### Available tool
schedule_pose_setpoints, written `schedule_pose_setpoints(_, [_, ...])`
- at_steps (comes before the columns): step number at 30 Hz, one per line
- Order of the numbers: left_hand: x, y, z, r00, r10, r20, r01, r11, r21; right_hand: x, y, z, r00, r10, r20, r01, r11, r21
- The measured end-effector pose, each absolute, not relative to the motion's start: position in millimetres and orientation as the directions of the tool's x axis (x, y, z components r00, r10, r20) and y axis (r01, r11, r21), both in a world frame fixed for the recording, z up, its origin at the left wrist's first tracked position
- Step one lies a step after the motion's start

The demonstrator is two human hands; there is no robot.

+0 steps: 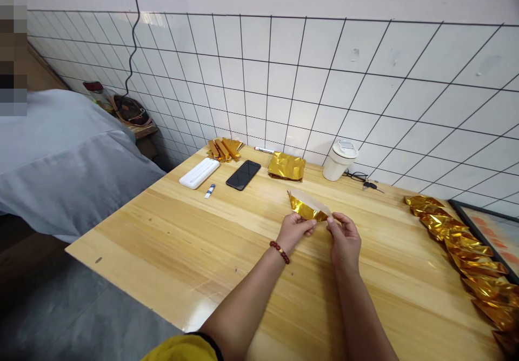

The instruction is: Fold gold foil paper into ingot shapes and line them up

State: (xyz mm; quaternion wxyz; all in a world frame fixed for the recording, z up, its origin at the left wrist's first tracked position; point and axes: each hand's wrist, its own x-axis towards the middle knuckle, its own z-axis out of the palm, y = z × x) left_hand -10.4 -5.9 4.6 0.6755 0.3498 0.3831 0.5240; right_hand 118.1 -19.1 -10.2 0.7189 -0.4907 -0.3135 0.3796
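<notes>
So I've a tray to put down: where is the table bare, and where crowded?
The table is barest near-left, between power bank, front edge and left hand. A narrower strip lies between right hand and the row of gold folded pieces. Crowded along the wall: phone, foil stack, cup.

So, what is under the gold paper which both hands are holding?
Under the gold paper, pinched by the left hand and the right hand, only the wooden table shows. The patch right behind paper and fingers is covered, so any contact cannot be told.

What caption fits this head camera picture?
Left hand and right hand pinch a gold paper above the wooden table.
</notes>
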Motion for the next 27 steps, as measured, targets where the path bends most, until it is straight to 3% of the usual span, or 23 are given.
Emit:
schedule_pose_setpoints(3, [-9.9, -6.0, 4.1, 0.177, 0.975, -0.132, -0.423, 0.197, 0.885, 118.3, -18.8, -13.0, 0.509, 0.856, 0.093, -0.196, 0.221, -0.955])
schedule_pose_setpoints(9, [-10.1, -4.5, 0.1, 0.173, 0.974, -0.149, -0.407, 0.208, 0.889, 122.7, -16.6, -15.0, 0.498, 0.867, 0.006, -0.379, 0.224, -0.898])
schedule_pose_setpoints(19, [-9.6, -5.1, 1.1, 0.166, 0.977, -0.133, -0.405, 0.191, 0.894, 120.6, -16.7, -9.2, 0.445, 0.893, -0.065, -0.469, 0.171, -0.866])
schedule_pose_setpoints(27, [-9.3, -4.6, 2.3, 0.160, 0.979, -0.127, -0.419, 0.184, 0.889, 120.3, -19.4, -8.7, 0.461, 0.886, 0.053, -0.267, 0.195, -0.944])
